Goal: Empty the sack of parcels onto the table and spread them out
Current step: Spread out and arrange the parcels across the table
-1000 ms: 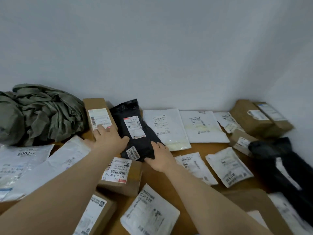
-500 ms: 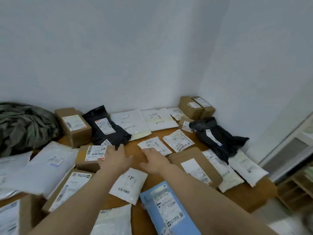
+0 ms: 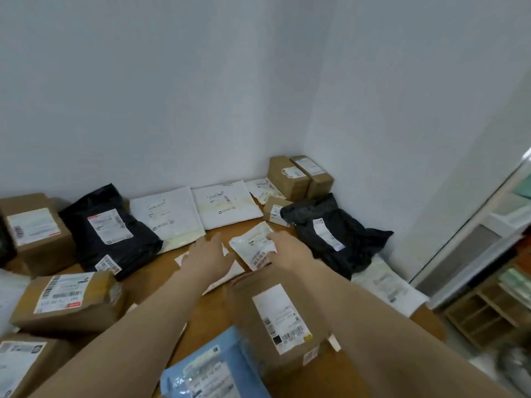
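A: Site: a white-walled corner, open shelving off to the right. A wooden bench [image 3: 149, 285] is pushed into the corner, most of its top under parcels.

B: Which one is being worked?

A: The small white parcel [image 3: 253, 245], mid-bench, label up, lying askew. The right hand [image 3: 290, 251] rests on its right edge with fingers stretched out, not curled round it. That reads as a slide, not a lift. The left hand [image 3: 208, 261] is spread flat, fingers apart, over a second white parcel [image 3: 232, 271] just beside it. Whether the palm touches cannot be told.

B: Why flat hands?

A: Thin, soft mailers should slide easily on wood. The likely aim is the bare patch of bench, so that no label ends up covered.

B: Around them?

A: A brown envelope [image 3: 275, 317] lies just nearer, its far end meeting the small white parcel. A blue mailer [image 3: 209, 369] is at the near edge. One black bag [image 3: 109, 234] is to the left, another black bag [image 3: 333, 234] to the right. White mailers [image 3: 169, 216] lie edge to edge along the back wall, and brown boxes [image 3: 298, 176] sit side by side in the corner. Bulky items seem to be parked outward.

B: The sack?

A: Not identifiable in view. Emptying looks done and spreading is well along, with overlaps remaining near the front.
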